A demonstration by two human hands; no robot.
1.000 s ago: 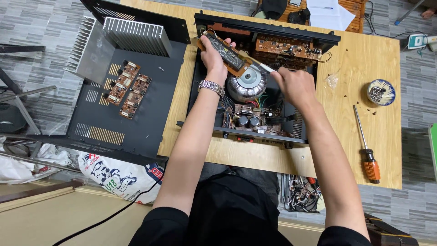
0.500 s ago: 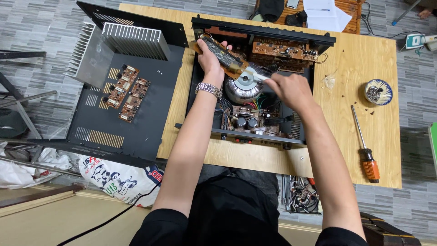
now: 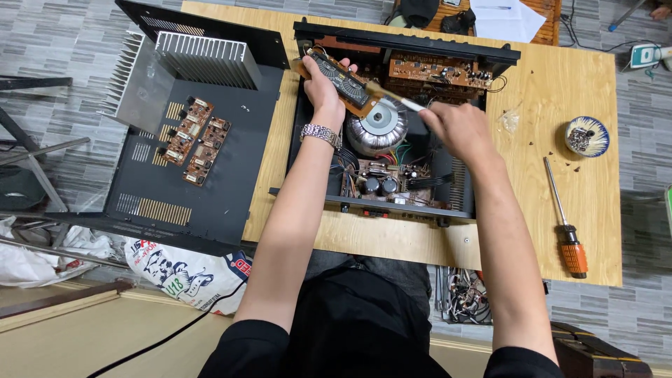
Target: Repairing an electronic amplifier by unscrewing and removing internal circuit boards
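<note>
Left hand (image 3: 323, 87) is gripping the circuit board (image 3: 339, 80), now lifted higher; right hand (image 3: 455, 129), fingers closed, is brushing it with a brush (image 3: 392, 98).

Bright, even overhead light; soft shadows beside wooden table (image 3: 560, 91); sharp focus; slight wide-angle bending at edges.
</note>
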